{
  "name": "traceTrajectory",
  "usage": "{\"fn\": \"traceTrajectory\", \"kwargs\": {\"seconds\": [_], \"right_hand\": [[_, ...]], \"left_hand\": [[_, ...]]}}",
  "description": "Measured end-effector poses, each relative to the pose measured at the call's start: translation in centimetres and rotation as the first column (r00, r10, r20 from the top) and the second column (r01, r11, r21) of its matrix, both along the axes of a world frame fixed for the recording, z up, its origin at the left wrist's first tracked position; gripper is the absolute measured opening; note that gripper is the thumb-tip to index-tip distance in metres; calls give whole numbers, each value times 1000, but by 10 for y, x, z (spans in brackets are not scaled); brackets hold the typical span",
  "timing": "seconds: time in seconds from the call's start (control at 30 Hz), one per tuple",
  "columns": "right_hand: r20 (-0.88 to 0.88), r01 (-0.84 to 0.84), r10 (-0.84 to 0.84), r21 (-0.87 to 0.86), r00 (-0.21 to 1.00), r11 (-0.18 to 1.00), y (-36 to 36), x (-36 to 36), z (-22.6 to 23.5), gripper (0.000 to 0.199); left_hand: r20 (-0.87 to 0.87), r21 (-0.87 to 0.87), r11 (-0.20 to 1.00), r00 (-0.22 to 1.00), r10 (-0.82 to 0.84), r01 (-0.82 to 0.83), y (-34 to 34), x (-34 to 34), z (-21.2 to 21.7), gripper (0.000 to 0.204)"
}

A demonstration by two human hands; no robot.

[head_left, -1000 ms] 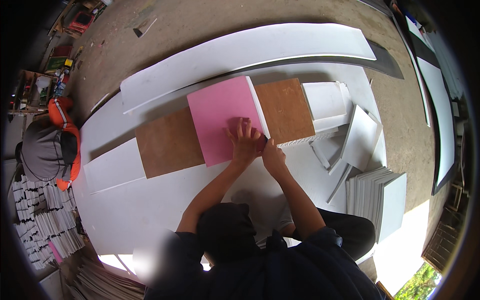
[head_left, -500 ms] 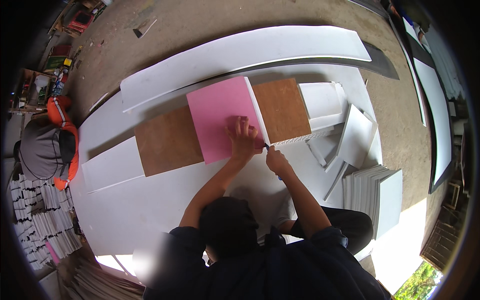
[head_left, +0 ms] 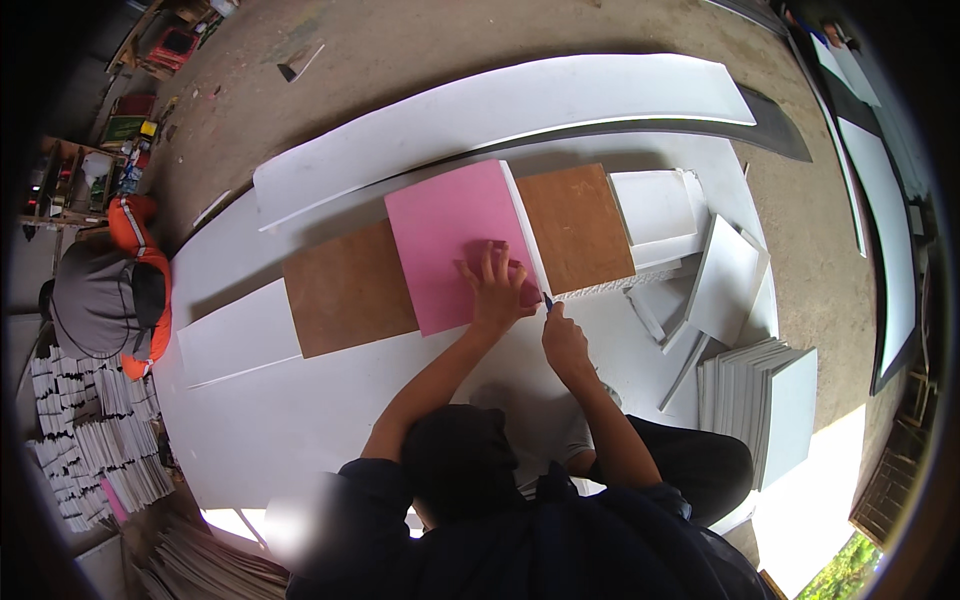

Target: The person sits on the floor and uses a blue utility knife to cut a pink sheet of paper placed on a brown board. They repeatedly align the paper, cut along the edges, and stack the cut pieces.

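My left hand lies on the pink square sheet near its front right corner, fingers spread and pressing down. My right hand is closed around a slim blue tool, seemingly a utility knife, whose tip is at that corner. Its blade is too small to make out. A narrow white strip shows along the pink sheet's right edge. Beneath the pink sheet runs a brown board, showing on the left and as a brown panel on the right.
White sheets stick out at the left, and cut white pieces lie at the right beside a stack of white sheets. A long white panel spans the far side. A person in a grey hat is at the left.
The whole view has shifted slightly, moving the scene a little right and down. My right hand and the blue tool have drawn slightly toward me along the corner. My left hand stays on the pink sheet.
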State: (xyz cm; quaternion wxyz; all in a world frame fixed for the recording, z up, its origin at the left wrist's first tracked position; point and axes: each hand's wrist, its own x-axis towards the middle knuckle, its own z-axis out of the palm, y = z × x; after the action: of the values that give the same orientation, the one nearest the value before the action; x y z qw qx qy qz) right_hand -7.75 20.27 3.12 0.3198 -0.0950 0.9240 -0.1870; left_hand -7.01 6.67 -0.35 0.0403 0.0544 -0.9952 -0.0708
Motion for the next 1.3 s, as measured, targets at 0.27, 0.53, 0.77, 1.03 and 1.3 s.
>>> {"fn": "traceTrajectory", "kwargs": {"seconds": [0.27, 0.53, 0.77, 1.03, 1.3], "right_hand": [[-96, -50, 44, -58, 994, 997, -13, -17, -2, 17], [-87, -52, 53, 16, 995, 999, -17, -21, -4, 16], [-75, -32, 34, 25, 997, 999, -19, -15, -12, 16], [1, 41, -41, 88, 999, 995, -39, -25, -12, 20], [137, -7, 5, 14, 991, 1000, -11, -25, -22, 23]], "left_hand": [[35, -4, 1000, 999, 8, -8, 1, -1, -1, 68], [60, -10, 1000, 998, 21, -21, 2, -3, 2, 67], [37, 0, 1000, 999, 14, -14, 0, -2, -1, 67], [-46, -29, 999, 999, 19, -20, -1, 0, -21, 65], [16, 6, 1000, 1000, 20, -20, 3, 0, -4, 69]]}}
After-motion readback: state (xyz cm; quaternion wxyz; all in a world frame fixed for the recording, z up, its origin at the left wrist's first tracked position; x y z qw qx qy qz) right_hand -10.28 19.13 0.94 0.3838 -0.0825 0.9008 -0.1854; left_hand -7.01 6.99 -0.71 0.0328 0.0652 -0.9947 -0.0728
